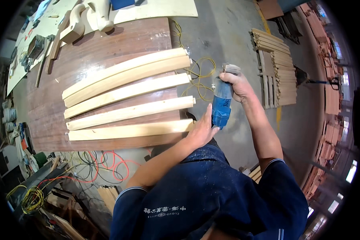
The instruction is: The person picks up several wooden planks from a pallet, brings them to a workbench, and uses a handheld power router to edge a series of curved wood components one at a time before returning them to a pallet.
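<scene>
My right hand (235, 84) is closed round the upper end of a blue power tool (222, 112) with a metal head, held upright in the picture just right of the table. My left hand (201, 127) is beside the tool's lower end, its fingers stretched out along the side and its thumb at the bottom. Several pale wooden strips (124, 80) with small end tenons lie side by side on the brown tabletop (88, 46), the lowest one partly behind my left hand.
A pale board (156, 8) at the back holds carved wooden pieces (102, 18) and tools. Loops of yellow cable (204, 88) and orange hose (124, 168) lie on the floor. Stacked timber (282, 72) is to the right; cluttered equipment (36, 188) stands at lower left.
</scene>
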`<state>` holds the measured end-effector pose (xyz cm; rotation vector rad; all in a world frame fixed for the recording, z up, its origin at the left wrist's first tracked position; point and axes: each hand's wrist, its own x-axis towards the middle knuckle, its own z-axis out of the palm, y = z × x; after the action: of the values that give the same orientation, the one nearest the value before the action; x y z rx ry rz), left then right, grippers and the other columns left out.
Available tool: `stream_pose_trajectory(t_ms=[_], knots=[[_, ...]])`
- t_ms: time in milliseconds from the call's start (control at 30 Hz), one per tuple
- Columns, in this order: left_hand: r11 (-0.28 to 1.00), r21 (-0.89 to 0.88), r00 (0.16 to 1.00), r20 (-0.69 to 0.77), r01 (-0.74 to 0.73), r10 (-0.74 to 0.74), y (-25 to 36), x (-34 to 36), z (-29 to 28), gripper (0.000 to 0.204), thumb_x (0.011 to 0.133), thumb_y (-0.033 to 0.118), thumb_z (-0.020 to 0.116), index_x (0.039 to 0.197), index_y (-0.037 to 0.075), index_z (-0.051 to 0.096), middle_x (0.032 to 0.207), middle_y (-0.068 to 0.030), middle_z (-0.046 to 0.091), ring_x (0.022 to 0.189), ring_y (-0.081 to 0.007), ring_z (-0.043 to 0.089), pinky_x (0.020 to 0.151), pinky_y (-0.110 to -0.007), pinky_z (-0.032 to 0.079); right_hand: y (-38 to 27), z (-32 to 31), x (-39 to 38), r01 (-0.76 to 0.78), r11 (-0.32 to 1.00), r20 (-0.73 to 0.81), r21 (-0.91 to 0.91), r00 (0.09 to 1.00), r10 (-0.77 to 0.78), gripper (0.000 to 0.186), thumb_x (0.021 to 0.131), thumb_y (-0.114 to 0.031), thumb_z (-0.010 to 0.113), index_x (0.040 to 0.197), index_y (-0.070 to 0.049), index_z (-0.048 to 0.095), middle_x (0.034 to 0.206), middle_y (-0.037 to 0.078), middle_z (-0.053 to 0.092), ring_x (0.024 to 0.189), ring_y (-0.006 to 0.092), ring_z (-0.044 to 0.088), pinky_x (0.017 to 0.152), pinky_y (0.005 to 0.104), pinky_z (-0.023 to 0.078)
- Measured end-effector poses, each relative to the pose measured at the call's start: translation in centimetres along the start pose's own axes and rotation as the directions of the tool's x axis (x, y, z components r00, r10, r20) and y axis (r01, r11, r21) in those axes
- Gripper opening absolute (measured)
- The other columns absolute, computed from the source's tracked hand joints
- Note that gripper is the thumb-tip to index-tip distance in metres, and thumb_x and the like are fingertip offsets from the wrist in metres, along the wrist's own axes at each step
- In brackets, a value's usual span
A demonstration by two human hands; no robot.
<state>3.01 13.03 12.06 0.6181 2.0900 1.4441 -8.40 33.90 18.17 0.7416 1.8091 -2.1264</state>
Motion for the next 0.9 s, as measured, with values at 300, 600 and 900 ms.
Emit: stream_pose_trajectory(t_ms=[300, 600, 900], knots=[[0.993, 0.113, 0.953, -0.303, 0.033, 0.003, -2.3, 6.4, 0.5, 0.102, 0.090, 0.012, 0.079, 0.163, -0.011, 0.010, 0.139, -0.0377, 0.053, 0.114, -0.0511, 0.064, 0.095, -0.051, 0.056, -4.4, 1.6, 8.9, -0.079, 0.997, 0.106, 0.024, 0.991, 0.076, 0.029, 0.088, -0.017, 0.082, 0.111, -0.008, 0.067, 0.099, 0.005, 0.070, 0.086, 0.0177, 0.070, 0.079, 0.0383, 0.062], [0.950, 0.135, 0.750, -0.649, 0.280, -0.129, -4.2, 7.0, -2.3, 0.084, 0.092, 0.022, 0.079, 0.158, -0.007, 0.035, 0.150, -0.0296, 0.050, 0.133, -0.0482, 0.053, 0.115, -0.053, 0.042, -9.5, 10.6, 23.0, 0.562, 0.525, 0.541, -0.639, 0.814, -0.213, 0.057, 0.070, -0.026, 0.088, 0.117, -0.001, 0.068, 0.106, 0.011, 0.075, 0.097, 0.0230, 0.072, 0.092, 0.0354, 0.056], [0.464, -0.414, -0.153, -0.851, 0.783, -0.502, -8.2, -4.6, -2.4, 0.110, 0.085, 0.040, 0.085, 0.160, -0.011, 0.023, 0.158, -0.0352, 0.031, 0.145, -0.0493, 0.030, 0.123, -0.058, 0.022, -5.8, 29.9, 32.9, 0.891, 0.093, 0.878, -0.444, 0.453, -0.154, 0.051, 0.068, -0.036, 0.089, 0.105, -0.004, 0.074, 0.101, 0.025, 0.076, 0.100, 0.0442, 0.071, 0.090, 0.0464, 0.057]])
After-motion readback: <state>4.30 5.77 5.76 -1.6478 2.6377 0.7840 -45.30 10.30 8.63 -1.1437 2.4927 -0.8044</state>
